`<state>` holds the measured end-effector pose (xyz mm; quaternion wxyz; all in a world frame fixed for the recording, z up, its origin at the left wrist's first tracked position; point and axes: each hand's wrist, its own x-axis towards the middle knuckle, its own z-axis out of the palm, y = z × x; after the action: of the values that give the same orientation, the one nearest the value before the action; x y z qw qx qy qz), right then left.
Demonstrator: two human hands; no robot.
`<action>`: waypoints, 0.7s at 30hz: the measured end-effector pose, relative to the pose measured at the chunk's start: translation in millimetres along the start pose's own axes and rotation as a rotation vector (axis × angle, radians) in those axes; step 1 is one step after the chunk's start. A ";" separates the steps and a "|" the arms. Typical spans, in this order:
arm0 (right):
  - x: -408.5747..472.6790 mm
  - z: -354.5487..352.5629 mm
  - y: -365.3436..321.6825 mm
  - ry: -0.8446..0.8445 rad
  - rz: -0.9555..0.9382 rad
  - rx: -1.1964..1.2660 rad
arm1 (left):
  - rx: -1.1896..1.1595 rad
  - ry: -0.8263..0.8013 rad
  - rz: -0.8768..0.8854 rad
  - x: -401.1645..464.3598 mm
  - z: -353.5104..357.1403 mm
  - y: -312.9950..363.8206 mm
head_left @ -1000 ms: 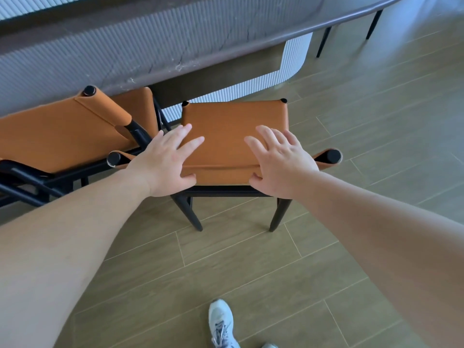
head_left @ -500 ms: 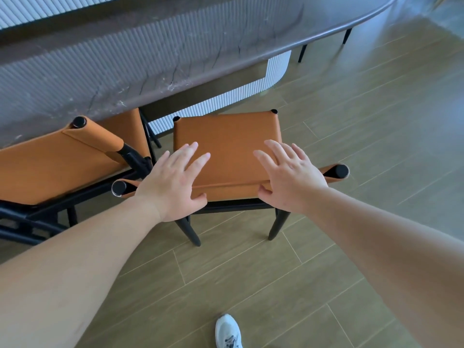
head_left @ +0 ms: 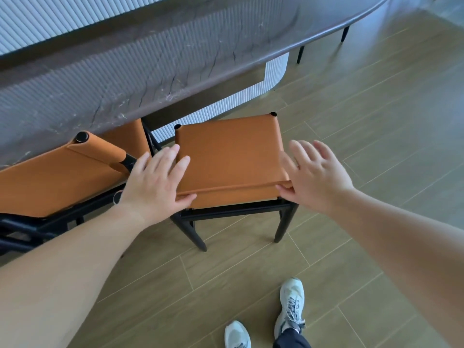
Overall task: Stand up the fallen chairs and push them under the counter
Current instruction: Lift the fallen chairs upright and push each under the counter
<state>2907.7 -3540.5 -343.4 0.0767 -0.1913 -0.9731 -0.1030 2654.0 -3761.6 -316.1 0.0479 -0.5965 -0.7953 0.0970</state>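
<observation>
An orange chair with black legs (head_left: 229, 156) stands upright just in front of the dark grey counter (head_left: 175, 66). My left hand (head_left: 157, 182) lies with straight fingers on the left end of its backrest top. My right hand (head_left: 315, 175) is spread at the right end, thumb touching the backrest edge. A second orange chair (head_left: 57, 177) stands to the left, its seat partly under the counter edge.
The counter's white ribbed base (head_left: 251, 96) sits behind the chair. Thin black legs (head_left: 300, 54) show under the counter further right. Open wooden floor (head_left: 376, 146) stretches to the right and behind me. My white shoes (head_left: 290, 307) are below.
Both hands have slid apart towards the two ends of the backrest. The chair looks closer to the counter, and my feet have stepped forward.
</observation>
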 end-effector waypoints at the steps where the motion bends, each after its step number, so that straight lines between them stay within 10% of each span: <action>1: 1.1 -2.6 6.1 -0.011 0.013 -0.024 | 0.030 -0.008 -0.005 1.4 -4.0 -5.6; 21: 120.9 -21.3 95.5 0.121 -0.214 -0.197 | -0.077 -0.032 -0.218 89.9 -46.2 -72.2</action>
<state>2836.5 -3415.8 -283.6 0.1048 -0.0864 -0.9667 -0.2169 2569.5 -3690.5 -259.3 0.0224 -0.5064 -0.8591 0.0702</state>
